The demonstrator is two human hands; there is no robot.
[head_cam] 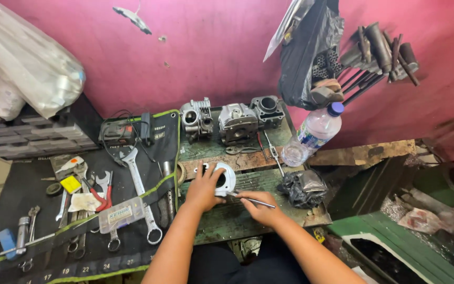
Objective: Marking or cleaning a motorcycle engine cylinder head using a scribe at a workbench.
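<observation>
A pale metal engine cylinder part (226,178) with a round bore lies on the worn green workbench (222,223). My left hand (204,186) rests on top of it with fingers spread, holding it down. My right hand (260,206) pinches a thin metal rod-like tool (249,199) whose tip touches the lower right edge of the part. Both forearms reach in from the bottom of the view.
Three grey engine heads (236,122) stand along the back of the bench. A clear plastic bottle (312,135) and a crumpled black bag (303,186) sit to the right. A black tool roll (80,210) with several wrenches and pliers lies to the left. Behind is a pink wall.
</observation>
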